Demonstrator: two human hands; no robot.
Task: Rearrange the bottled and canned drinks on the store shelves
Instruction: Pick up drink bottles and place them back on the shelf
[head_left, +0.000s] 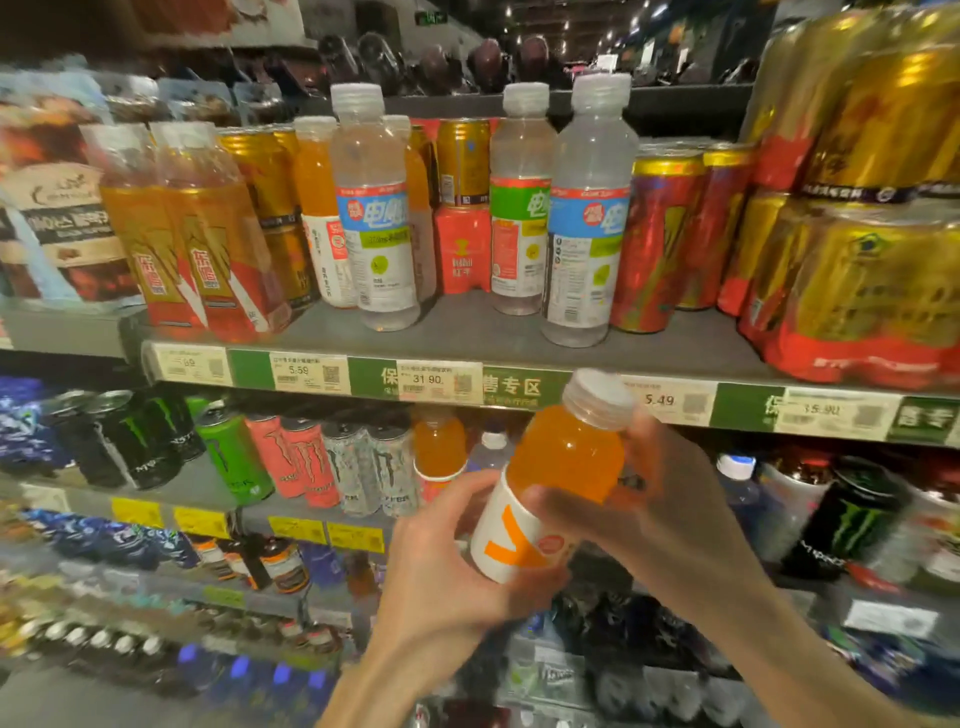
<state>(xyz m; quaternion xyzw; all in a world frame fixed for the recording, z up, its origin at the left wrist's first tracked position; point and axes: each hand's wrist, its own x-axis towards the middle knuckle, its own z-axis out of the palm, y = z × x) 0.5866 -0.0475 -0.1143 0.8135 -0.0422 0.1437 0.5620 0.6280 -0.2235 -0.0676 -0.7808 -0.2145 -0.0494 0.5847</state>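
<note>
Two hands share one orange bottle (558, 480), held tilted in the air in front of the price strip (519, 387), below the upper shelf (467, 327) and well clear of it. The left hand (447, 566) wraps the white label from below; the right hand (639, 499) curls its fingers round the orange middle from the side.

If it is meant for the upper shelf, my guess is the free space is tight: the clear bottles (584, 218) stand right at the front, and a nudge from the base or a knuckle could tip one off the edge. The tall red cans (660, 244) just beside them might topple too. Swapping hands mid-lift could also let it slip.

Motion blur smears the left and right edges, so the shrink-wrapped gold packs (872, 270) and bottom rows are hard to read. Behind the hands, the lower shelf's stock is partly hidden.
</note>
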